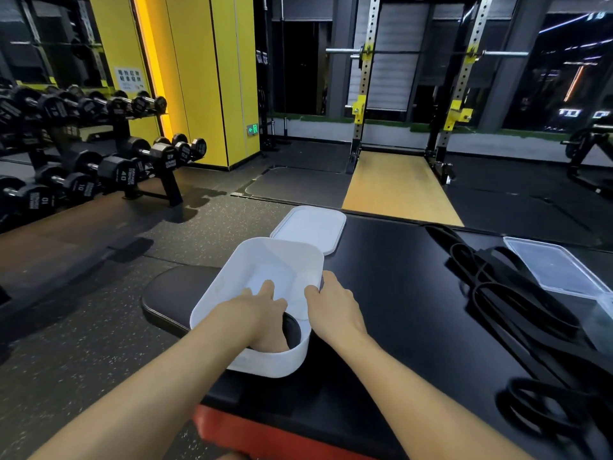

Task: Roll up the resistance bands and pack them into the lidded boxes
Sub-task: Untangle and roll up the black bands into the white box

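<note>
box [215, 303]: white, central; rolled band [293, 327] inside at 6 o'clock
left hand [262, 310]: inside box, fingers flat on band
right hand [335, 303]: pinches 3 o'clock rim
lid [311, 227]: 12 o'clock
loose bands [491, 273], clear box [557, 267]: 3 o'clock

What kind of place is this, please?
Most likely a gym: a rack of black hexagonal dumbbells stands at the left, a steel squat rack with yellow hooks and a barbell at the back, and long black rubber resistance bands lie on the black padded surface.
</note>
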`<state>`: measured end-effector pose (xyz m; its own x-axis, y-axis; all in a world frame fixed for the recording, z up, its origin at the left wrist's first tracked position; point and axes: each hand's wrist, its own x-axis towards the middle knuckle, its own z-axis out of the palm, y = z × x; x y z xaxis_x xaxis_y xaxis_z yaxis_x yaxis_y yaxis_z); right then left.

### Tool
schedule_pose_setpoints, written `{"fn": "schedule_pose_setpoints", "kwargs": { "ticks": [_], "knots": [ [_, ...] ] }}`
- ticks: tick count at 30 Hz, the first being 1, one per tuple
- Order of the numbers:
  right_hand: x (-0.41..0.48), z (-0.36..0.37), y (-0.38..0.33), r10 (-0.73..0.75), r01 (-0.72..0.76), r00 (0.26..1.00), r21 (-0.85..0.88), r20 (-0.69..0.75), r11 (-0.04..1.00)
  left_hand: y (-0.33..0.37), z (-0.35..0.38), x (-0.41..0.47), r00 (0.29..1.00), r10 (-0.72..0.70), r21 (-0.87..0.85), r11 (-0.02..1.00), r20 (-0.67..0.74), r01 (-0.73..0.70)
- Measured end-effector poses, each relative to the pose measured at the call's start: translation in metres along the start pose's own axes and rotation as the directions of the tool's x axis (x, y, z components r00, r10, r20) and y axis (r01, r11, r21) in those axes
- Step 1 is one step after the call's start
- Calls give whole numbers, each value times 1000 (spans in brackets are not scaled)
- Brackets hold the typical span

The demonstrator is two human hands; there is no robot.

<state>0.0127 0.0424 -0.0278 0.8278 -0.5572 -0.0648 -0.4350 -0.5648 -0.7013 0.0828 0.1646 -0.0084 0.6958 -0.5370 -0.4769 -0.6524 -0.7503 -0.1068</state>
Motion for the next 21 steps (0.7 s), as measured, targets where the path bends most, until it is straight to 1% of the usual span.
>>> {"fn": "schedule_pose_setpoints", "kwargs": {
  "ticks": [5, 7, 9, 11, 14, 15, 17, 19, 21],
  "knots": [
    [0, -3, -1, -1, 2, 1000, -44, 4, 999, -6, -14, -3, 994, 23, -44, 999, 108, -18],
    [1, -3, -2, -1, 1, 1000, -55, 7, 999, -10, -17, -2, 989, 21, -97, 995, 148, -7],
    [1, -3, -2, 4, -3, 1000, -58, 9, 998, -12, -15, 1, 988, 20, -120, 993, 154, -1],
    [1, -2, -2, 6, -5, 1000, -59, 10, 998, -14, -12, 3, 988, 32, -103, 995, 154, -16],
    [2, -2, -2, 3, -2, 1000, -64, 13, 998, -21, -14, 5, 978, 62, -171, 985, 200, -28],
    [3, -2, -2, 3, -2, 1000, -66, 16, 998, -24, -15, 4, 976, 74, -167, 985, 207, -39],
    [3, -2, -1, 1, 0, 1000, -67, 18, 998, -27, -14, 4, 981, 81, -111, 992, 177, -62],
    [3, -2, 0, -2, 3, 1000, -63, 16, 998, -26, -10, 6, 989, 61, -86, 995, 135, -50],
    [2, -2, 1, -8, 9, 1000, -58, 18, 998, -19, -8, 7, 991, 35, -69, 997, 131, -26]
  ]
}}
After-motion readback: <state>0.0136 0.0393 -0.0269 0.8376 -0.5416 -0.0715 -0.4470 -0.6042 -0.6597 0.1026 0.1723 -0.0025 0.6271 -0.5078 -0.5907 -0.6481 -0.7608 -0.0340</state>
